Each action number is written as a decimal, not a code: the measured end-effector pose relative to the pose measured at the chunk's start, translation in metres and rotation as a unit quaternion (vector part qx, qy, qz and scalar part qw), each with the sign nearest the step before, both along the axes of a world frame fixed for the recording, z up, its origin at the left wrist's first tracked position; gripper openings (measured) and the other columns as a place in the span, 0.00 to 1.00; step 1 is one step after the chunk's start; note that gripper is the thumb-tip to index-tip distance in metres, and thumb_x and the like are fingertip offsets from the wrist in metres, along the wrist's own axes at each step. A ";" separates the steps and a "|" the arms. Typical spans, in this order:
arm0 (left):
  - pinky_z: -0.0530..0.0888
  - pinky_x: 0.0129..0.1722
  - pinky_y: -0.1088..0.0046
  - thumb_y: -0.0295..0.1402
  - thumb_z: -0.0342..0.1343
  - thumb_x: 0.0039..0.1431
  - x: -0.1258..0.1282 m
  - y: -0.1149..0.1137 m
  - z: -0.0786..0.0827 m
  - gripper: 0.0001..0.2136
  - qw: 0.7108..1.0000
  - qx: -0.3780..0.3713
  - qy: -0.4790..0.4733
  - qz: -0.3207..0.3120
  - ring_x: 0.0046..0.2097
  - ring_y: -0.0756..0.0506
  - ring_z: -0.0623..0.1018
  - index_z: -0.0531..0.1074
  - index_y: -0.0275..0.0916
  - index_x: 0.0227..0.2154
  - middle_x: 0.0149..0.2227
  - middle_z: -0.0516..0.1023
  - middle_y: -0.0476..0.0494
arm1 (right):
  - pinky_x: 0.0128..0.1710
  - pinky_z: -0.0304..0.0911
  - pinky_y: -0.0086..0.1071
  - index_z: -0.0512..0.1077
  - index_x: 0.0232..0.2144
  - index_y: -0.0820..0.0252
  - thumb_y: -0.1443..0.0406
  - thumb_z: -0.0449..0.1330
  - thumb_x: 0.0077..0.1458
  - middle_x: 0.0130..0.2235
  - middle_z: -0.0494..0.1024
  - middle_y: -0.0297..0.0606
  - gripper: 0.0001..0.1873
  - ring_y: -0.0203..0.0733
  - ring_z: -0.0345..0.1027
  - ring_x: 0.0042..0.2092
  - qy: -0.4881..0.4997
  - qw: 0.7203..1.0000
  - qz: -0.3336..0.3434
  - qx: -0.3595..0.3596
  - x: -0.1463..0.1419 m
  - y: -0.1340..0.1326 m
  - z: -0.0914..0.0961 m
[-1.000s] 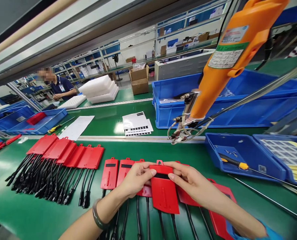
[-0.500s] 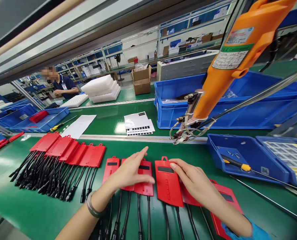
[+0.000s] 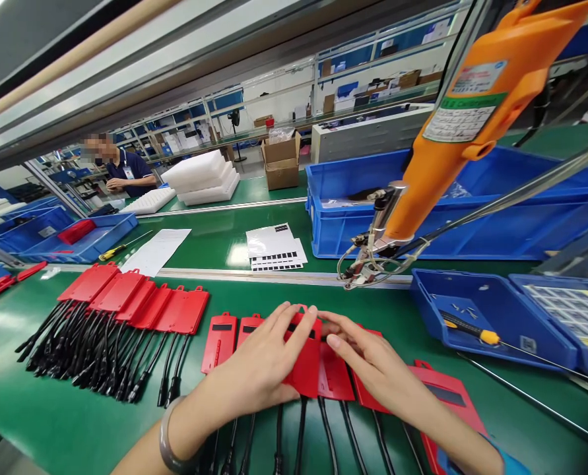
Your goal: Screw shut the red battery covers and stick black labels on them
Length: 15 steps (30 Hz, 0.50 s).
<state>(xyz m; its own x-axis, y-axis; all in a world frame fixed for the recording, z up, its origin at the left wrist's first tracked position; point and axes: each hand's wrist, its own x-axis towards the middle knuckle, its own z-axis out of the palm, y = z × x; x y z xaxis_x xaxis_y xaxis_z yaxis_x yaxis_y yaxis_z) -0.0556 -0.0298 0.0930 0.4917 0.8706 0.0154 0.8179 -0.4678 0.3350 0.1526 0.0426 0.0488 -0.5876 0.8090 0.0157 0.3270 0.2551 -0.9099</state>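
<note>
A row of red plastic cases with black cables lies on the green belt in front of me. My left hand [image 3: 261, 359] lies across the middle ones with fingers stretched out flat, fingertips on a red case [image 3: 304, 359] that is tilted up over its neighbour. My right hand [image 3: 373, 363] rests beside it, fingers extended and touching the adjacent red case [image 3: 334, 379]. Two more red cases [image 3: 220, 343] lie to the left and a further red case [image 3: 447, 402] sits under my right forearm. Neither hand grips anything.
A stack of overlapping red cases [image 3: 135, 300] with black cables fills the left of the belt. An orange electric screwdriver [image 3: 452, 125] hangs above right. Blue trays [image 3: 476, 316] with a yellow-handled screwdriver sit at right, a blue crate [image 3: 343, 224] behind, papers [image 3: 274, 247] beyond. A co-worker [image 3: 120, 171] sits far left.
A second ago both hands held one red case up between them. It was laid down, and now both hands lie flat on the row, pushing the cases closer so they overlap.
</note>
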 end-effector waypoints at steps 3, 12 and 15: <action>0.60 0.65 0.48 0.31 0.73 0.47 0.001 -0.003 0.001 0.63 0.995 -0.015 -0.100 -0.009 0.71 0.30 0.43 0.24 0.49 0.69 0.72 0.37 0.31 | 0.55 0.62 0.42 0.62 0.60 0.58 0.47 0.47 0.65 0.39 0.75 0.40 0.30 0.48 0.69 0.48 0.040 0.998 -0.001 -0.047 -0.003 -0.008 0.009; 0.74 0.39 0.69 0.51 0.56 0.62 0.013 0.015 -0.018 0.24 0.783 -0.281 -0.538 0.137 0.41 0.42 0.79 0.73 0.32 0.47 0.41 0.79 0.37 | 0.48 0.65 0.37 0.66 0.53 0.56 0.47 0.47 0.65 0.51 0.75 0.44 0.26 0.47 0.69 0.49 0.052 0.997 0.005 -0.055 -0.003 -0.015 0.009; 0.70 0.29 0.75 0.54 0.58 0.58 0.019 0.016 -0.026 0.24 0.793 -0.248 -0.529 0.174 0.33 0.46 0.77 0.73 0.33 0.38 0.32 0.77 0.43 | 0.39 0.64 0.35 0.65 0.50 0.55 0.46 0.43 0.66 0.43 0.78 0.40 0.25 0.44 0.71 0.37 0.017 0.999 0.001 -0.032 -0.005 -0.017 0.006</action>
<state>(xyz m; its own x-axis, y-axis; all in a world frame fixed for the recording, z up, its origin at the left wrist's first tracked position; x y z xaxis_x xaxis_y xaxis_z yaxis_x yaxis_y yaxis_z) -0.0364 -0.0137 0.0670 0.1616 0.9786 -0.1272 0.0077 0.1277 0.9918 0.1479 0.0255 0.0552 -0.5885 0.8083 -0.0163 0.2951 0.1959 -0.9352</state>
